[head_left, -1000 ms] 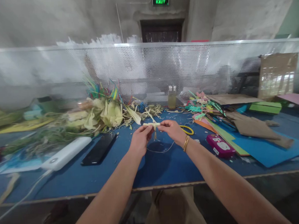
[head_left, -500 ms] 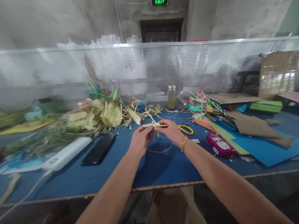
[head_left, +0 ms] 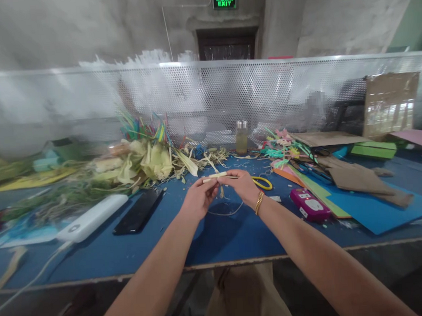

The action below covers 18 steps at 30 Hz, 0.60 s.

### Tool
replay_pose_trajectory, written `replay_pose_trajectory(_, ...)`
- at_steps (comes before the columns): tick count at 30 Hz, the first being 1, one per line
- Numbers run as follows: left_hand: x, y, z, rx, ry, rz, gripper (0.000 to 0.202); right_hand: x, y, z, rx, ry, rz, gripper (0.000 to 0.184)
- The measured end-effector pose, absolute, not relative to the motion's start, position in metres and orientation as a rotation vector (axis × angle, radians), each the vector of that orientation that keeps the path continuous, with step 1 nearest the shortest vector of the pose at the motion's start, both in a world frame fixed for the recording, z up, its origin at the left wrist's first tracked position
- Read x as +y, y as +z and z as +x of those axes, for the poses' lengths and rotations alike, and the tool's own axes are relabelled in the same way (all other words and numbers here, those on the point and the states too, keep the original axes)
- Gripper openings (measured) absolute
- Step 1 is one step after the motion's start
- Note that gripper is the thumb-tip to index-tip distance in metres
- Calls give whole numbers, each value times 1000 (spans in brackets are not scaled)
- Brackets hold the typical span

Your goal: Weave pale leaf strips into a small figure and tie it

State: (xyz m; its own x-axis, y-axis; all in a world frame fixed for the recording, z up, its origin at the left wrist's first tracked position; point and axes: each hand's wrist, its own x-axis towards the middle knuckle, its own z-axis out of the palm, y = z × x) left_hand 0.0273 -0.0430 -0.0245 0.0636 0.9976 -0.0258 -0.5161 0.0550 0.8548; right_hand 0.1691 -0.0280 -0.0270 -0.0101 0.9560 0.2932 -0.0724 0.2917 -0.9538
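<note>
A pale, narrow strip that looks like corn husk is pinched in both hands above the middle of the table. My left hand is closed on its left part, thumb and fingertips together. From the other side my right hand, with a gold bracelet at the wrist, grips the right part. A short frayed end dangles between the fingertips. Just right of my right hand lies a yellow loop-shaped handle. Under the hands, a thin pale string curves over the table.
On the blue table, a heap of corn husks lies back left. Nearer are a black phone and a white cabled device. A bottle stands behind; rightward are a purple device and blue sheet.
The strip has tilted slightly between my fingers, its right end a little higher. Both hands stay almost in place, still gripping it.
</note>
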Motion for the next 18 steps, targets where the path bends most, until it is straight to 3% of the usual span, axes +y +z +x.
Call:
replay_pose_trajectory(9,-44,-25,25,849,1250,864,22,-32,-30,162,-1114,1184,-866,29)
replay_pose_trajectory(18,-45,-27,25,1165,1536,1431,8,-30,-31,165,-1171,1153,-839,25)
